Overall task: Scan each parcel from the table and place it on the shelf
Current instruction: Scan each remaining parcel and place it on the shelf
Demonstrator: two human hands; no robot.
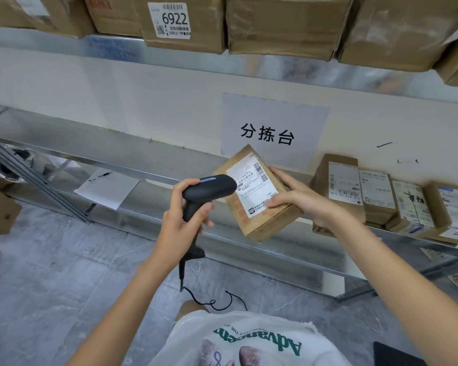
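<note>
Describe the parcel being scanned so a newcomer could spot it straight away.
Find the wall sign with three black characters above the steel table. Just below it, the right hand holds a small brown parcel. Unlike the boxes standing on the table, it is lifted, tilted toward the scanner.

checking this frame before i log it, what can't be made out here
Head view only:
- Fine print on the held parcel label: too small, partly covered by the right hand and the scanner.
- Whether the scanner, gripped by the left hand, has read the code.
- Upper-shelf boxes: cut off by the top edge.
</note>
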